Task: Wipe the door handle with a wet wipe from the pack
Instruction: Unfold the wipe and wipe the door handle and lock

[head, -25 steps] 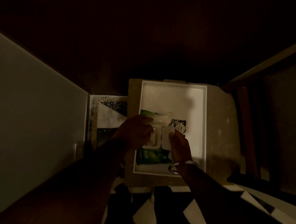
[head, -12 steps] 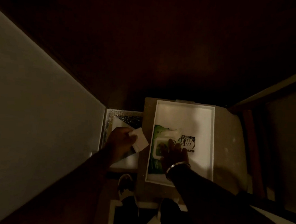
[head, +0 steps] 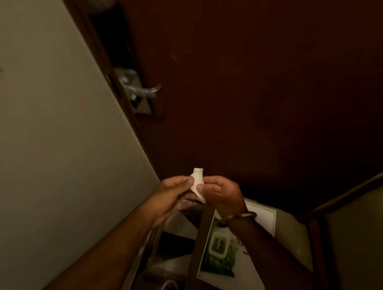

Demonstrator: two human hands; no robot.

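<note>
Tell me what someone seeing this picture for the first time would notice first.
The bright white wet wipe stands out, pinched between the left hand and the right hand low in the middle, in front of the dark wooden door. Up and to the left, the shiny metal door handle catches the light. Below the hands, the green wipe pack lies on a white tray.

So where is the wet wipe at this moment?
In the head view, the wet wipe sits low centre, pinched between the left hand and right hand, before the door.
</note>
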